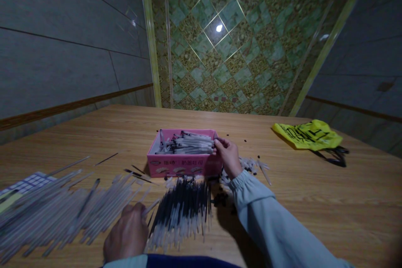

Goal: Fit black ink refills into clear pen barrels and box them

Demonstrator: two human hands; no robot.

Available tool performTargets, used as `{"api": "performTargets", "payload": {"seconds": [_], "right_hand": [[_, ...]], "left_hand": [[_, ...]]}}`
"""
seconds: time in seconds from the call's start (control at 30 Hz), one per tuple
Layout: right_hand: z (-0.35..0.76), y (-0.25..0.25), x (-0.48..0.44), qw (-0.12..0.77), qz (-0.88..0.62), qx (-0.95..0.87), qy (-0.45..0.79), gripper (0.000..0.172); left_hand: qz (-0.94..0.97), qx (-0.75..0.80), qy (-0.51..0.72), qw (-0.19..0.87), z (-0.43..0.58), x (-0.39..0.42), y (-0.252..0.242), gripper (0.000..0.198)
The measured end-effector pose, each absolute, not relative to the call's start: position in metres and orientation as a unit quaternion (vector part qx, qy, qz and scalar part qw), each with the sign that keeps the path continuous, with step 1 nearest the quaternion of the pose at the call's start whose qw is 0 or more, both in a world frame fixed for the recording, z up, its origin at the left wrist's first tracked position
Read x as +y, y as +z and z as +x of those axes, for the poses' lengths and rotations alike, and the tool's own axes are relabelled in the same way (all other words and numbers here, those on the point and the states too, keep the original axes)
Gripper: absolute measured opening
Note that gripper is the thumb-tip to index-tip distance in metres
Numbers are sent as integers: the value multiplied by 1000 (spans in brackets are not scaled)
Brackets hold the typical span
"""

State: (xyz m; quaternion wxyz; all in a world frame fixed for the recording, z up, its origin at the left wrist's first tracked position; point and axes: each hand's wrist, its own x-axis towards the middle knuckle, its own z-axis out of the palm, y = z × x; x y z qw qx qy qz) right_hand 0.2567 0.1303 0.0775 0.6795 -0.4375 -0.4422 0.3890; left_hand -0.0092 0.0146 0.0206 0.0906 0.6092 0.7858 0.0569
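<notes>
My left hand, low in the head view, is closed around a clear pen barrel that points up and to the right. Beside it lies a dense row of dark-tipped pen refills. My right hand reaches to the right end of a pink box. Its thumb and fingers are pinched on the end of a pen there; the fingers partly hide it. Inside the box, assembled pens lie mostly lengthwise in a pile, and one leans at the left end.
Many clear barrels spread over the table's left side, near a checked sheet. Small clear parts and black caps lie around my right wrist. A yellow bag with dark handles rests at right. Tiled walls enclose the wooden table.
</notes>
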Motion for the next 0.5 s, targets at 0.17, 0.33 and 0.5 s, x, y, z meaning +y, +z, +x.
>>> {"api": "performTargets", "payload": {"seconds": [0.17,0.33,0.5], "right_hand": [[259,80,139,651,-464,-480,362,45],[268,60,95,601,-488,-549,315,21],[271,42,57,528,-499,-608,320,9]], "left_hand": [[619,776,108,58,-15,14,19,36],[647,721,245,-33,-19,14,21,30],[653,617,439,-5,-2,8,17,30]]}}
